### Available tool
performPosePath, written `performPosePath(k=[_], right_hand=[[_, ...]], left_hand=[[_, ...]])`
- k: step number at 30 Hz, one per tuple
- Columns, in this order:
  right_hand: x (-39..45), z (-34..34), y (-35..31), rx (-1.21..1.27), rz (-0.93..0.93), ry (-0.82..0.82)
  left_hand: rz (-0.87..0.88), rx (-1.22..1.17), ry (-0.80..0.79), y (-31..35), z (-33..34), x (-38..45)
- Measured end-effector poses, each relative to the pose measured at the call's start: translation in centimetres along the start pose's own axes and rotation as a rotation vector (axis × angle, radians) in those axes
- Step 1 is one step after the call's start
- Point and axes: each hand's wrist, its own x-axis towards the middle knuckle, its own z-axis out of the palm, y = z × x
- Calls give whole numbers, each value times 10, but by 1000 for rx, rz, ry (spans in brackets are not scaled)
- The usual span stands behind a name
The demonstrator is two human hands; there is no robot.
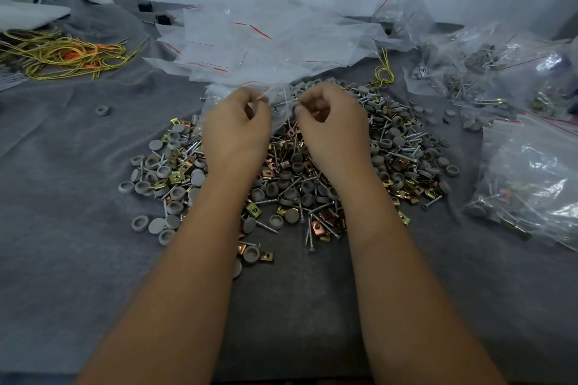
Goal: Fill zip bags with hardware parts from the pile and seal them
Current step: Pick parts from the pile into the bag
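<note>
A pile of hardware parts [291, 178] covers the middle of the grey cloth: grey round caps, screws and brass-coloured clips. Over its far side, my left hand [237, 131] and my right hand [331, 125] both have curled fingers pinching the top edge of one clear zip bag [281, 106]. The bag hangs between the hands and some screws show through it. Behind the hands lies a heap of empty clear zip bags [266, 40] with red seal lines.
Filled zip bags [531, 178] lie at the right, with more bagged parts [488, 72] behind them. Yellow and orange cords [62, 53] lie at the far left. A lone grey cap [102, 111] sits left of the pile. A white wall stands behind.
</note>
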Motion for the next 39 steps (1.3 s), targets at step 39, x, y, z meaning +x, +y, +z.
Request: performPosePath(k=[39], right_hand=[[-4, 3, -2, 26, -89, -335]], left_hand=[[210, -243, 44, 5, -1, -6]])
